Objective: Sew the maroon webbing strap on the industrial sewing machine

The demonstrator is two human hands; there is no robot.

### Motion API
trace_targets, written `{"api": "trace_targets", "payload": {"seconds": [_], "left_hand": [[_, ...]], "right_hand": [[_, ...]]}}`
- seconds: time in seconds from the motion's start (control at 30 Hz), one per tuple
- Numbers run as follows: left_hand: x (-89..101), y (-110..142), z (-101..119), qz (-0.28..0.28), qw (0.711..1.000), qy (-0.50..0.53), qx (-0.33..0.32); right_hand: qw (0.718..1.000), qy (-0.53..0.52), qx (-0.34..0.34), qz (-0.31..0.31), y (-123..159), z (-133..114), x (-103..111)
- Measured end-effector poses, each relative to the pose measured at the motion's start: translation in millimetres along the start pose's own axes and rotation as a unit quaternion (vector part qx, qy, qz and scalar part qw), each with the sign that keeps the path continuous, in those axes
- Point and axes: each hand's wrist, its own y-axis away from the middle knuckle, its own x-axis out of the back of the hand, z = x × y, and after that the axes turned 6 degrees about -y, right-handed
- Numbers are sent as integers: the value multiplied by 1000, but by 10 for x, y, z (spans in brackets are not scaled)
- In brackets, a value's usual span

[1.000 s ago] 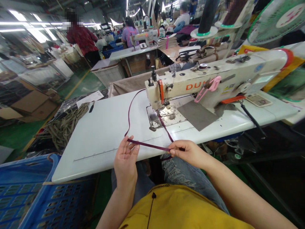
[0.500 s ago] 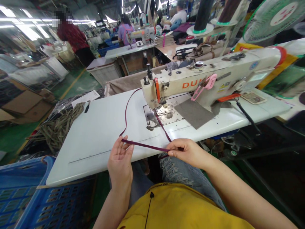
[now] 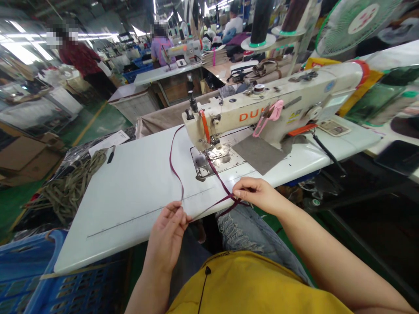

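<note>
A narrow maroon strap point(image 3: 173, 163) runs from behind the cream sewing machine point(image 3: 262, 109) across the white table point(image 3: 137, 183) to my hands. My left hand point(image 3: 166, 237) pinches the strap at the table's front edge. My right hand point(image 3: 257, 194) pinches the same strap further right, where another length leads up to the needle plate point(image 3: 216, 159). Between the two hands the strap is stretched in a slanted line.
A grey fabric piece point(image 3: 260, 152) lies beside the needle plate. A heap of olive webbing point(image 3: 70, 185) lies off the table's left end, and a blue crate point(image 3: 29, 274) stands at the lower left. Other people work at machines behind. A green fan point(image 3: 356, 22) is at top right.
My left hand has dropped toward the table's front edge and closed on the strap. The stretch between the hands went from level to slanted. The view shifted left.
</note>
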Motion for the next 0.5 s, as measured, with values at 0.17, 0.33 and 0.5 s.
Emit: {"api": "trace_targets", "payload": {"seconds": [0.17, 0.33, 0.5], "left_hand": [[-32, 143, -166, -219, 945, -221, 96], [-101, 96, -236, -249, 917, -308, 42], [-132, 73, -257, -239, 924, -287, 76]], "right_hand": [[999, 29, 35, 14, -126, 5, 125], [997, 67, 48, 0, -190, 31, 161], [995, 85, 48, 0, -215, 82, 175]]}}
